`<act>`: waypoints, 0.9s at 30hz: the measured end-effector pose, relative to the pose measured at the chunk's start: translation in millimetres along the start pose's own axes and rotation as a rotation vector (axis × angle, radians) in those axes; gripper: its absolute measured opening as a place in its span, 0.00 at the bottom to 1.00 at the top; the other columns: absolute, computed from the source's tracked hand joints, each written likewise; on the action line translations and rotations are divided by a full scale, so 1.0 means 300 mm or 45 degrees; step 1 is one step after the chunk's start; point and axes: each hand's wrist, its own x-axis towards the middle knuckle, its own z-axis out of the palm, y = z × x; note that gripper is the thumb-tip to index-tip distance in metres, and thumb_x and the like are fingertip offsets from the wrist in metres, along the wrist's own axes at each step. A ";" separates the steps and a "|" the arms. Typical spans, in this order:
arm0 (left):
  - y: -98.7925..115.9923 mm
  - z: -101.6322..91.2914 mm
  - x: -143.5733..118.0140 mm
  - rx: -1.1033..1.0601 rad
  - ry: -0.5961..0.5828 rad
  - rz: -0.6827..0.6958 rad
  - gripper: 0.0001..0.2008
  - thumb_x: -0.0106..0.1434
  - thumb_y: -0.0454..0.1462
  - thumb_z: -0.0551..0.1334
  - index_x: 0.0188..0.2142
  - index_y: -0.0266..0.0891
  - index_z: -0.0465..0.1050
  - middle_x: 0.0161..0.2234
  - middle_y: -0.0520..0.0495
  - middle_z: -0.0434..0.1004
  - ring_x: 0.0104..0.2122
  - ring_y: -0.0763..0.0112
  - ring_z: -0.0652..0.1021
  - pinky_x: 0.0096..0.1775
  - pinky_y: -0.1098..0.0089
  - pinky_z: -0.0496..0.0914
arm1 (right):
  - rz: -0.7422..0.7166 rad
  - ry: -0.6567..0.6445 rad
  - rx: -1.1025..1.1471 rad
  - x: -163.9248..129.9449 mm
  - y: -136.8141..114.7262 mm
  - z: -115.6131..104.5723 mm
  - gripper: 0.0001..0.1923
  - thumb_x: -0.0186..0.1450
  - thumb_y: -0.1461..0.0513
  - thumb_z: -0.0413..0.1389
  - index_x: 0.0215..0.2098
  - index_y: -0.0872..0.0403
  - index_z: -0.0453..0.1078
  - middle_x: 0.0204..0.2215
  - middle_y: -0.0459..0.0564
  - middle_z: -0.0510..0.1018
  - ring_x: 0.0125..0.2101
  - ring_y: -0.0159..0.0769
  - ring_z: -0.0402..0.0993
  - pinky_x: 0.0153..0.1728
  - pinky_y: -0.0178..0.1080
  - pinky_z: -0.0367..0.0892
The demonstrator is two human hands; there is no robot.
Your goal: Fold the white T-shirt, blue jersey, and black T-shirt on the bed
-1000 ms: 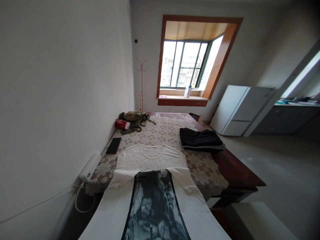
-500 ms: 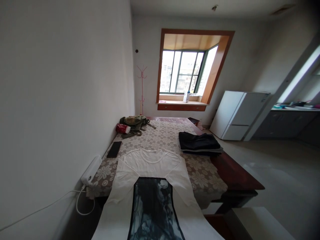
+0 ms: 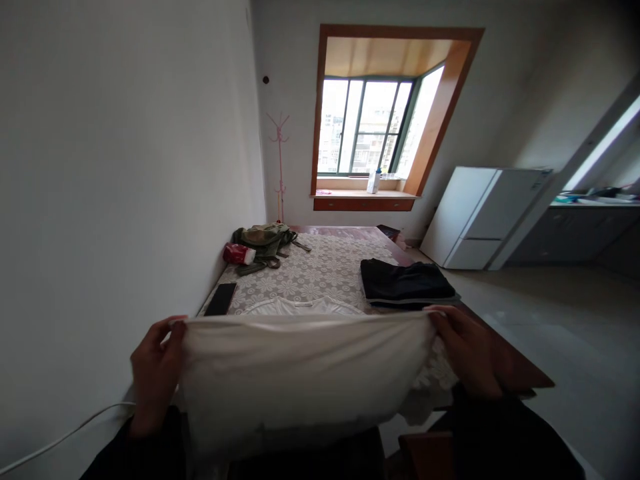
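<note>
A white T-shirt (image 3: 305,373) is stretched between my two hands, its hem raised and pulled taut. My left hand (image 3: 159,363) pinches one corner of the hem. At the other corner my right hand (image 3: 463,347) grips the cloth between thumb and fingers. Beyond the raised edge, the shirt's neckline still lies on the patterned tablecloth (image 3: 320,267). The dark printed panel is mostly hidden behind the lifted fabric. To the right, near my right hand, sits a folded stack of dark clothes (image 3: 407,281).
A black phone (image 3: 221,299), a red packet (image 3: 239,254) and a green backpack (image 3: 265,241) lie along the wall side of the table. A pink coat stand (image 3: 281,163) rises behind. A white fridge (image 3: 480,217) stands at the right. A white cable (image 3: 75,427) runs low left.
Both hands have come into view holding the shirt's hem. The lower part of the shirt, flat before, is now lifted, covering the dark print. The view has tilted slightly down.
</note>
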 end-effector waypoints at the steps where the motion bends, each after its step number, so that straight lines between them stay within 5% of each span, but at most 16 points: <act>1: -0.030 0.065 0.056 0.035 -0.058 0.001 0.22 0.61 0.54 0.60 0.43 0.41 0.77 0.39 0.48 0.83 0.30 0.67 0.80 0.28 0.72 0.72 | 0.039 -0.038 -0.014 0.059 0.022 0.067 0.18 0.68 0.46 0.55 0.43 0.50 0.76 0.32 0.49 0.81 0.29 0.40 0.76 0.28 0.38 0.71; 4: -0.128 0.266 0.198 0.268 -0.251 0.085 0.19 0.63 0.49 0.56 0.41 0.40 0.77 0.41 0.43 0.84 0.37 0.62 0.82 0.40 0.68 0.74 | 0.064 -0.235 -0.208 0.182 0.102 0.273 0.18 0.69 0.50 0.50 0.39 0.52 0.76 0.34 0.52 0.82 0.34 0.43 0.78 0.34 0.39 0.71; 9: -0.260 0.495 0.283 0.383 -0.444 0.107 0.08 0.58 0.42 0.60 0.31 0.42 0.76 0.30 0.44 0.83 0.33 0.59 0.81 0.37 0.66 0.72 | 0.062 -0.372 -0.387 0.188 0.231 0.504 0.10 0.66 0.58 0.54 0.32 0.49 0.77 0.28 0.50 0.82 0.31 0.43 0.78 0.33 0.37 0.67; 17: -0.331 0.502 0.286 0.411 -0.296 0.190 0.19 0.68 0.46 0.50 0.47 0.39 0.73 0.43 0.40 0.82 0.42 0.61 0.81 0.44 0.68 0.73 | 0.092 -0.123 -0.691 0.166 0.334 0.500 0.19 0.74 0.54 0.45 0.48 0.52 0.75 0.33 0.54 0.83 0.33 0.43 0.78 0.31 0.37 0.61; 22: -0.314 0.552 0.344 0.516 -0.353 0.298 0.18 0.68 0.46 0.53 0.47 0.40 0.76 0.43 0.42 0.82 0.39 0.61 0.80 0.44 0.66 0.72 | -0.008 -0.217 -0.846 0.199 0.338 0.514 0.15 0.75 0.55 0.47 0.46 0.50 0.75 0.34 0.52 0.83 0.28 0.39 0.75 0.26 0.36 0.52; 27: -0.334 0.603 0.347 0.642 -0.465 0.427 0.14 0.65 0.40 0.55 0.41 0.39 0.79 0.46 0.39 0.80 0.46 0.53 0.77 0.50 0.59 0.69 | -0.080 -0.325 -0.975 0.187 0.341 0.542 0.12 0.75 0.58 0.48 0.46 0.51 0.72 0.36 0.51 0.83 0.29 0.37 0.76 0.26 0.35 0.48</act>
